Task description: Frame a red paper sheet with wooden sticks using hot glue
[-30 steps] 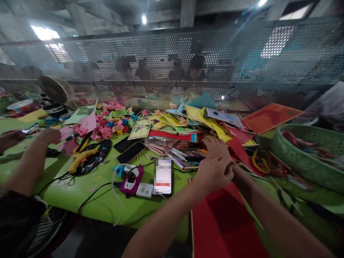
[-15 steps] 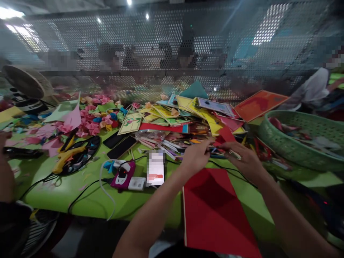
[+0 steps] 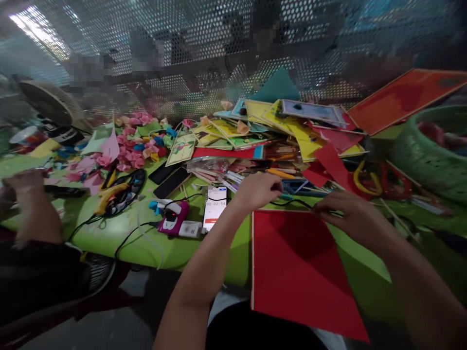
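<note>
My left hand [image 3: 260, 190] is closed, its fingers curled over the front of the craft pile. Whatever it may hold is hidden. My right hand [image 3: 345, 210] has its fingertips pinched together at a thin black cable [image 3: 297, 201], which runs along the table between the hands. Below both hands lies a flat red card [image 3: 299, 262] with a pale strip along its left edge, its lower end overhanging the table's front. Cut pieces of red paper [image 3: 332, 164] rest on the pile just beyond my right hand.
Yellow-handled scissors [image 3: 367, 180] and a green basket [image 3: 430, 155] stand to the right. Decorated cards [image 3: 310, 112] are heaped at the back. Left are a lit phone [image 3: 215, 209], a purple power adapter [image 3: 173, 218], a yellow glue gun [image 3: 109, 197] and another person's hand [image 3: 27, 187].
The red paper that both hands held lies released on the pile. My hands have moved apart, the right one coming down to the cable. The view has tilted downward.
</note>
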`<state>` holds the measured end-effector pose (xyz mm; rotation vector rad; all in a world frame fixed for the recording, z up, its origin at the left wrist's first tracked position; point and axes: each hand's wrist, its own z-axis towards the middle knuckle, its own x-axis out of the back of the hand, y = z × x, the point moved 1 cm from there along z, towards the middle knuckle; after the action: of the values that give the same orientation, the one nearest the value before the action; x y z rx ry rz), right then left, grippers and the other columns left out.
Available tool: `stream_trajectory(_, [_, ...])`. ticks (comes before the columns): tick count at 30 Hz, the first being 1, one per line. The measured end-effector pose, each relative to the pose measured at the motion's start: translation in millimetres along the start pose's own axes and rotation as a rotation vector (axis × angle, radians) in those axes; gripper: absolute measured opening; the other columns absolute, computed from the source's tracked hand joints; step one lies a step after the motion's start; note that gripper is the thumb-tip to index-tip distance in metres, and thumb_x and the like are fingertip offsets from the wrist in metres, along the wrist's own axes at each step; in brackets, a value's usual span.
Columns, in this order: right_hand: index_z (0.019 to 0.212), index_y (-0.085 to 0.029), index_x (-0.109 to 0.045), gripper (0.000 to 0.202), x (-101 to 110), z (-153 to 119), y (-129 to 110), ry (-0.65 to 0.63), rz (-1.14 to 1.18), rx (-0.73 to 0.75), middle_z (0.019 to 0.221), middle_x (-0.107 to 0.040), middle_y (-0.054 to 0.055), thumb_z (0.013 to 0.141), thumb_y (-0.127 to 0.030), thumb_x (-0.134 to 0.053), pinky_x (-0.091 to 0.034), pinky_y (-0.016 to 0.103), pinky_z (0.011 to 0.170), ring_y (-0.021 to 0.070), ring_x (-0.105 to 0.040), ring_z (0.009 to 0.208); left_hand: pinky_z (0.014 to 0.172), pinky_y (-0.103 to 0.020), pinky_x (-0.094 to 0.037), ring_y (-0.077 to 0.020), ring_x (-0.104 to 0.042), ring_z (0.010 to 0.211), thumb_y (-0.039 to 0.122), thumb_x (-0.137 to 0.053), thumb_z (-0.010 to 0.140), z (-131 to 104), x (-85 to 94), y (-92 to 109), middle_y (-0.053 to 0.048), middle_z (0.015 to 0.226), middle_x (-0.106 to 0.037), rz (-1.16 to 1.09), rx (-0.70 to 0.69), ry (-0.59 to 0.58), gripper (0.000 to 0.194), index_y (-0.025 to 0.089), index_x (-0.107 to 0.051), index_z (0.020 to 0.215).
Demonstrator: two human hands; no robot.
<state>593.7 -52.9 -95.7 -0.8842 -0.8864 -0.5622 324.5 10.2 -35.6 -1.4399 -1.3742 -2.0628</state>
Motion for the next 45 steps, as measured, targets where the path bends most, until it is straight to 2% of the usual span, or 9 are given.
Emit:
stream_trajectory(5, [0.087, -0.026, -0.075, 0.026, -3, 0, 5, -0.040, -0.003, 0.014, 0.089, -0.076, 0.010, 0.098, -0.037, -0.054, -0.051, 0.040, 0.076, 0.0273, -0.069, 0.085, 0.076, -0.029, -0.046, -0.0231, -0.071, 0.089, 0.018, -0.072, 0.085, -1, 2.8, -5, -0.003, 0.091, -0.079, 0.126, -0.005, -0.135, 0.009, 0.024, -0.079, 0.082])
stream_trajectory(12, [0.086, -0.027, -0.074, 0.025, -7, -1, 5, -0.036, -0.011, 0.017, 0.086, -0.075, 0.009, 0.098, -0.036, -0.054, -0.052, 0.039, 0.074, 0.0266, -0.070, 0.083, 0.072, -0.030, -0.045, -0.0231, -0.069, 0.083, 0.015, -0.073, 0.081, -1, -2.3, -4, -0.003, 0.087, -0.077, 0.153, 0.018, -0.203, 0.011, 0.024, -0.079, 0.082])
stream_trajectory(19, [0.087, -0.024, -0.074, 0.022, -12, 1, 4, -0.069, -0.043, 0.025, 0.087, -0.074, 0.009, 0.095, -0.027, -0.053, -0.050, 0.038, 0.072, 0.0260, -0.068, 0.082, 0.068, -0.031, -0.044, -0.0229, -0.067, 0.078, 0.015, -0.074, 0.077, 0, -11.7, -5, -0.003, 0.078, -0.074, 0.211, 0.024, -0.288, 0.010, 0.025, -0.077, 0.075])
stream_trajectory(26, [0.088, -0.022, -0.073, 0.018, -14, 2, 0, -0.112, -0.080, -0.001, 0.088, -0.073, 0.009, 0.093, -0.022, -0.056, -0.049, 0.039, 0.075, 0.0274, -0.067, 0.085, 0.073, -0.029, -0.046, -0.0241, -0.070, 0.092, 0.020, -0.071, 0.079, 0, -14.8, 1, -0.004, 0.090, -0.077, 0.288, 0.000, -0.381, 0.010, 0.025, -0.077, 0.085])
stream_trajectory(31, [0.087, -0.023, -0.073, 0.016, -5, 5, -5, -0.113, -0.044, -0.050, 0.088, -0.075, 0.007, 0.091, -0.021, -0.058, -0.050, 0.037, 0.076, 0.0258, -0.069, 0.085, 0.076, -0.030, -0.047, -0.0246, -0.070, 0.094, 0.019, -0.067, 0.080, 1, -17.3, 2, -0.005, 0.094, -0.078, 0.336, 0.008, -0.383, 0.014, 0.024, -0.077, 0.088])
stream_trajectory(35, [0.088, -0.024, -0.073, 0.015, 7, 2, 1, -0.061, -0.019, -0.143, 0.090, -0.076, 0.007, 0.092, -0.027, -0.060, -0.052, 0.038, 0.079, 0.0259, -0.071, 0.087, 0.074, -0.030, -0.046, -0.0237, -0.070, 0.092, 0.016, -0.063, 0.080, 1, -19.1, -1, -0.004, 0.092, -0.078, 0.343, -0.008, -0.355, 0.018, 0.025, -0.077, 0.088])
stream_trajectory(38, [0.086, -0.024, -0.074, 0.013, 14, -1, 4, -0.047, -0.038, -0.201, 0.088, -0.075, 0.006, 0.090, -0.027, -0.061, -0.052, 0.035, 0.074, 0.0243, -0.071, 0.083, 0.074, -0.031, -0.046, -0.0235, -0.070, 0.091, 0.017, -0.064, 0.081, 1, -19.9, -3, -0.004, 0.090, -0.078, 0.342, -0.018, -0.338, 0.017, 0.025, -0.077, 0.087])
stream_trajectory(45, [0.087, -0.026, -0.075, 0.013, 13, -2, 5, -0.150, -0.082, -0.259, 0.094, -0.078, 0.005, 0.090, -0.024, -0.062, -0.052, 0.034, 0.078, 0.0234, -0.071, 0.089, 0.071, -0.031, -0.045, -0.0244, -0.071, 0.091, 0.014, -0.063, 0.080, 2, -22.2, -4, -0.004, 0.091, -0.078, 0.359, -0.019, -0.310, 0.019, 0.025, -0.076, 0.086])
